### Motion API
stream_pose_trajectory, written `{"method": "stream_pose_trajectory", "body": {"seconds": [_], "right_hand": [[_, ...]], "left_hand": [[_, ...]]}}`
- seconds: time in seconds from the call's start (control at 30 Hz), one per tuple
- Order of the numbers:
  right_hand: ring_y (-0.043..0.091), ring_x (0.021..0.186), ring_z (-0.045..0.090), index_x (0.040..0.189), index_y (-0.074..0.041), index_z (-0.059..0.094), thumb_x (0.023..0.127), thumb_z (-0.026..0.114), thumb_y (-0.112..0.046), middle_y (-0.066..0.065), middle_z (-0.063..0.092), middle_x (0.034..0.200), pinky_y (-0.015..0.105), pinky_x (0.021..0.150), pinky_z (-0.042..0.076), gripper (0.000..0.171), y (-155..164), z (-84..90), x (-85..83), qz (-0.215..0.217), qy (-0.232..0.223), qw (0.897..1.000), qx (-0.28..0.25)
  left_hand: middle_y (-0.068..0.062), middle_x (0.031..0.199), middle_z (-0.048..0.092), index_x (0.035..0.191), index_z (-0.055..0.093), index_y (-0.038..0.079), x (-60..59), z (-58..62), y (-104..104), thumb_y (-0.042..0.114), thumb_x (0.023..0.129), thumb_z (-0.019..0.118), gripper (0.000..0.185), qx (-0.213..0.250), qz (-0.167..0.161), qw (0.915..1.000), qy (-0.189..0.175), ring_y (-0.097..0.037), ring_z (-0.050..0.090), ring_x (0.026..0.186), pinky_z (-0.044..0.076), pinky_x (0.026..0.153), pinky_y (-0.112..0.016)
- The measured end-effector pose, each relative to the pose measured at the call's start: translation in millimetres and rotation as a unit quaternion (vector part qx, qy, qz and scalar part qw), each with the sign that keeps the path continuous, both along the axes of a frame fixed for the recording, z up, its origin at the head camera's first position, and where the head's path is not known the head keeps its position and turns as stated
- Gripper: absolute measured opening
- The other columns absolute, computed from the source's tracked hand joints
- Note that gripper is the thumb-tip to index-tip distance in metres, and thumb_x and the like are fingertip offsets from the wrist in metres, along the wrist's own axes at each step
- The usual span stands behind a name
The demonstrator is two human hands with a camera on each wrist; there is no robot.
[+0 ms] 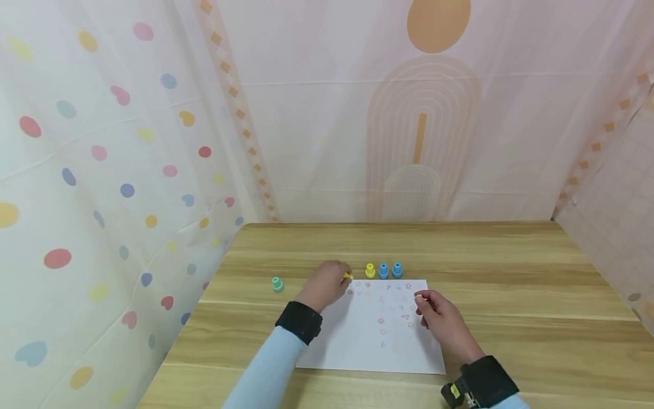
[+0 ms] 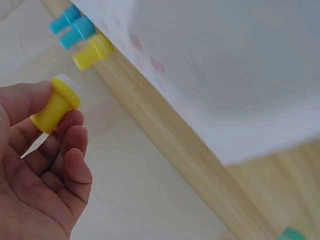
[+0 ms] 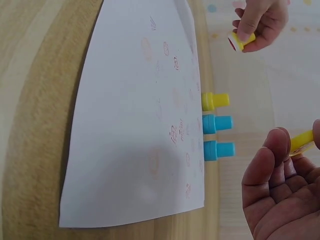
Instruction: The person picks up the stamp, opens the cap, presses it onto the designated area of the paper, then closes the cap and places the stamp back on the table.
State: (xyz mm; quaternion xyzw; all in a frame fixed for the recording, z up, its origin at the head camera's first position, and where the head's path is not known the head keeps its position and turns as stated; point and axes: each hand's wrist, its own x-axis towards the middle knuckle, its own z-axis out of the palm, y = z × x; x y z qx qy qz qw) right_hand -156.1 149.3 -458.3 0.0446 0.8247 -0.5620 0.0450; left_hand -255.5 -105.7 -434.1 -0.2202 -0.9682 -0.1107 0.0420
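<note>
My left hand (image 1: pixel 325 286) pinches a yellow stamp (image 2: pixel 56 104) between thumb and fingers, over the upper left corner of a white sheet of paper (image 1: pixel 352 352). The stamp's white end with a red face shows in the right wrist view. Over the sheet's right side, my right hand (image 1: pixel 443 322) pinches a small yellow piece (image 3: pixel 301 142), partly hidden by the fingers; its kind cannot be told. Small reddish prints dot the paper. Beyond its far edge stand another yellow stamp (image 1: pixel 370 271) and two blue stamps (image 1: pixel 383 271).
A green stamp (image 1: pixel 277 284) stands to the left of the paper on the wooden table (image 1: pixel 511 272). Patterned curtains (image 1: pixel 317 142) hang behind the table and along its sides. Each wrist wears a black band.
</note>
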Motion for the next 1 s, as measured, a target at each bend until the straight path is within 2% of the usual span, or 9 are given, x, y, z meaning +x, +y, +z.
{"method": "stream_pose_trajectory", "body": {"seconds": [0.2,0.3,0.43,0.57,0.73,1.0], "right_hand": [[0.023,0.085,0.054,0.134,-0.003,0.051,0.106,0.048,-0.028,0.015,0.060,0.106,0.033,0.077,0.047,0.037,1.3,-1.8,-1.3,-0.001,-0.001,1.000,-0.005],[0.023,0.085,0.054,0.136,-0.003,0.049,0.106,0.048,-0.027,0.015,0.060,0.106,0.033,0.076,0.047,0.038,1.9,-2.3,-1.7,-0.002,-0.002,1.000,-0.008],[0.023,0.084,0.054,0.134,-0.003,0.048,0.106,0.048,-0.025,0.016,0.060,0.106,0.032,0.075,0.047,0.035,1.6,-1.9,-1.3,-0.006,-0.007,1.000,-0.010],[0.023,0.084,0.054,0.131,-0.003,0.048,0.106,0.048,-0.025,0.016,0.060,0.106,0.032,0.074,0.047,0.033,0.8,-1.3,-0.8,-0.007,-0.011,1.000,-0.013],[0.023,0.083,0.054,0.130,-0.003,0.049,0.106,0.048,-0.024,0.015,0.060,0.105,0.032,0.073,0.047,0.032,1.2,-0.8,-1.4,-0.003,-0.007,1.000,-0.022],[0.023,0.082,0.053,0.130,-0.002,0.048,0.106,0.048,-0.021,0.016,0.061,0.108,0.030,0.073,0.047,0.030,1.9,-0.9,-2.1,0.007,-0.012,0.998,-0.055]], "left_hand": [[-0.004,0.112,0.068,0.118,0.070,0.012,11.8,-7.9,18.7,0.021,0.095,0.069,0.024,0.065,-0.007,0.9975,-0.028,-0.018,0.061,0.098,0.052,0.089,-0.034],[-0.001,0.110,0.067,0.118,0.070,0.014,18.0,-12.5,28.5,0.021,0.095,0.069,0.024,0.105,-0.012,0.9932,-0.048,-0.015,0.059,0.095,0.053,0.084,-0.031],[0.004,0.100,0.064,0.118,0.070,0.015,26.3,-16.2,41.6,0.023,0.095,0.070,0.024,0.147,-0.033,0.9862,-0.070,-0.012,0.054,0.085,0.050,0.075,-0.024],[0.007,0.095,0.062,0.117,0.070,0.015,32.8,-16.6,52.9,0.024,0.095,0.069,0.024,0.174,-0.056,0.9789,-0.091,-0.012,0.053,0.084,0.047,0.072,-0.021],[0.009,0.095,0.064,0.118,0.070,0.015,36.4,-13.2,61.3,0.021,0.095,0.069,0.024,0.196,-0.081,0.9728,-0.093,-0.009,0.054,0.083,0.047,0.072,-0.020],[0.009,0.095,0.064,0.117,0.069,0.015,42.2,-8.9,69.5,0.023,0.095,0.069,0.024,0.244,-0.094,0.9577,-0.120,-0.008,0.052,0.083,0.046,0.067,-0.020]]}}
